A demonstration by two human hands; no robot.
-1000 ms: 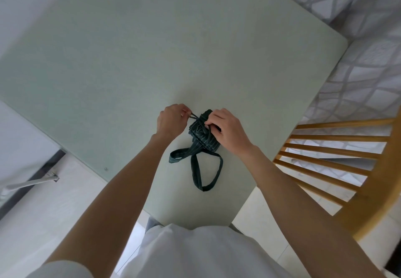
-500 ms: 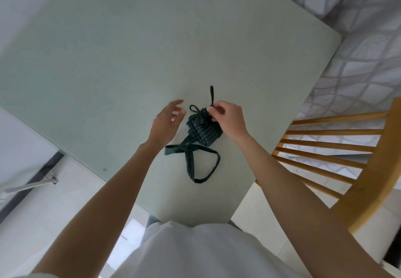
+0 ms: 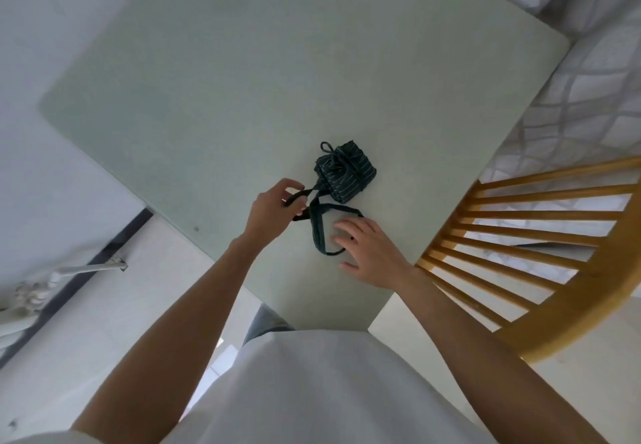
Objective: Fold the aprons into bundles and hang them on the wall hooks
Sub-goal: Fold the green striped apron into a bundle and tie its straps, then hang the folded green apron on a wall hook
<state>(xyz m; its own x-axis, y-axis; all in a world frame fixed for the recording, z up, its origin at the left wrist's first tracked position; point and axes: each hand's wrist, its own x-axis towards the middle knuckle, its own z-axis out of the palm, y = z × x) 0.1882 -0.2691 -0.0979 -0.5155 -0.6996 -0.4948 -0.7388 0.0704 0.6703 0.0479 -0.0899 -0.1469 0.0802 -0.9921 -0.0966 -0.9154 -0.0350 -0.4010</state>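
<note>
Apron bundle point(image 3: 345, 172) sits tied on the desk point(image 3: 208, 96), soft and light. Left hand point(image 3: 274, 211) pinches its strap point(image 3: 317, 232); right hand point(image 3: 369, 253) hovers spread over the loop, probably the best hold.

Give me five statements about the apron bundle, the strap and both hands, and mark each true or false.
1. The apron bundle lies on the table. True.
2. The left hand grips the strap. True.
3. The right hand clutches the bundle. False: its fingers lie spread, over the strap's loop, apart from the bundle.
4. The bundle hangs on a wall hook. False: it rests on the table.
5. A wooden chair stands at the table's right. True.
</note>
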